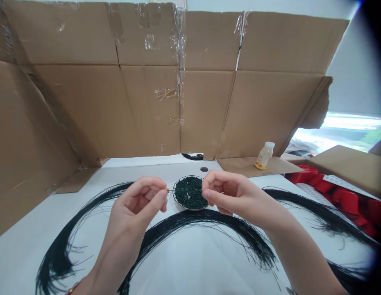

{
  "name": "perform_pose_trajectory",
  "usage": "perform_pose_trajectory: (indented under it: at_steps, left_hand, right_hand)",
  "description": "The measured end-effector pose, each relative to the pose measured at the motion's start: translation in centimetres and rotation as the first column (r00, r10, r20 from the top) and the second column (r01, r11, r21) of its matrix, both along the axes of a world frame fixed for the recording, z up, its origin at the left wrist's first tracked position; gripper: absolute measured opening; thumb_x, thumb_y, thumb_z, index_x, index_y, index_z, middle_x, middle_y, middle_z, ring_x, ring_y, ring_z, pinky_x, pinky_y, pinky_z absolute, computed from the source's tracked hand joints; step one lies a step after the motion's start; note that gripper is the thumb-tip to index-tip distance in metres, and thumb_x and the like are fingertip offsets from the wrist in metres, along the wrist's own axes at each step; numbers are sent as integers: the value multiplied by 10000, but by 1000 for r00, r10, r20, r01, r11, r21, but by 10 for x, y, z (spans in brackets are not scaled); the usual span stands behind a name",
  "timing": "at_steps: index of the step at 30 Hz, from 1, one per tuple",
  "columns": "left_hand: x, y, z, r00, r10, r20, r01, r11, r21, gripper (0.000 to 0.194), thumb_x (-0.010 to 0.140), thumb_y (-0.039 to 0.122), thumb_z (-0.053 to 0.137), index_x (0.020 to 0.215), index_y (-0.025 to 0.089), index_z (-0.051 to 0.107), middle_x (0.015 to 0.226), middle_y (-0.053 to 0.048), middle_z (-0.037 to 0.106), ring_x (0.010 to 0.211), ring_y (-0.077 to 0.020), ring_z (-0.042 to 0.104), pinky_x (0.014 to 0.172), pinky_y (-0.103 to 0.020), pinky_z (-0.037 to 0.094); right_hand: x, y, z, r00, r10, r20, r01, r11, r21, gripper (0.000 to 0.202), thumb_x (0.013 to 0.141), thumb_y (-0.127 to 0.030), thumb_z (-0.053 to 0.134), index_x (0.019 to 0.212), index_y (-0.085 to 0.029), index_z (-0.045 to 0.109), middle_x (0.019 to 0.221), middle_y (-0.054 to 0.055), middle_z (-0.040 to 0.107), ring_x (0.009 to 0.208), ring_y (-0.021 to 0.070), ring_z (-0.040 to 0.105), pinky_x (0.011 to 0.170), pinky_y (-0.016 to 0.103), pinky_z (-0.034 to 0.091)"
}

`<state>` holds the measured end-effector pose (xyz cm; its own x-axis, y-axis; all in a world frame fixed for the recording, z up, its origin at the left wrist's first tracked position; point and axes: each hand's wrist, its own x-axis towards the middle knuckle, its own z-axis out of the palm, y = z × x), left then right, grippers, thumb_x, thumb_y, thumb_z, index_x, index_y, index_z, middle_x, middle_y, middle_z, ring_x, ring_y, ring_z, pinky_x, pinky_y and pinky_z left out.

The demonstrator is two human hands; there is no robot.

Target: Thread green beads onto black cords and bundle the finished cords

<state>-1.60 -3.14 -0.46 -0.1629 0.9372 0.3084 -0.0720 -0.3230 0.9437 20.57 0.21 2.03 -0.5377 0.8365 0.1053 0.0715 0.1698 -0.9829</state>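
Middle bundle: dark strands [209, 216], bowed across the white desk [190, 262], below the bowl in view.
Left hand [132, 209]: palm turned inward, wrist angled up; thumb and forefinger closed on one thin strand [169, 191], other fingers curled.
Right hand [236, 196]: reaching in from the right, thumb and forefinger close together at the bowl's edge; whether they hold anything cannot be told.
Strand handling: a light fingertip pinch near the end should suit, kept level to limit bending.
Bowl [182, 207]: between the hands, filled with dark green bits [190, 190]; knuckles best kept off its rim.
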Motion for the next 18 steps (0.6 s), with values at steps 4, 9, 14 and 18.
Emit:
perform_pose_trajectory:
  at_steps: [4, 9, 14, 18]
  left_hand:
    - [7, -5, 2, 998, 59, -11, -59, 998, -1, 54, 813, 243, 773, 792, 237, 724, 651, 38, 589, 648, -120, 548, 621, -206, 446]
    - [9, -6, 1, 995, 67, -68, -66, 998, 24, 46, 802, 231, 763, 786, 236, 720, 688, 27, 605, 628, -130, 555, 606, -230, 460]
    - [5, -8, 3, 992, -23, -126, 31, 998, 60, 96, 804, 221, 758, 887, 266, 742, 714, 24, 641, 648, -136, 590, 638, -230, 494]
    - [0, -7, 6, 970, -132, -205, 153, 984, 90, 264, 774, 207, 786, 1022, 291, 755, 799, -1, 693, 703, -158, 627, 744, -267, 524]
  right_hand:
    - [-1, -2, -2, 1000, -6, -14, 7, 1000, 19, 265, 876, -375, 791, 824, -189, 609, 669, -51, 432, 614, 94, 350, 545, 228, 278]
    - [-4, -2, -3, 999, 44, -21, -44, 999, 13, 263, 880, -376, 787, 824, -184, 616, 658, -56, 417, 599, 92, 328, 533, 238, 249]
    - [-3, 2, -2, 998, 42, -39, -42, 999, 8, 276, 860, -374, 803, 802, -179, 616, 624, -72, 380, 565, 80, 288, 515, 242, 216]
    - [1, 6, -4, 999, 35, -34, -36, 999, -7, 296, 855, -400, 797, 789, -182, 608, 614, -81, 352, 545, 72, 254, 503, 244, 194]
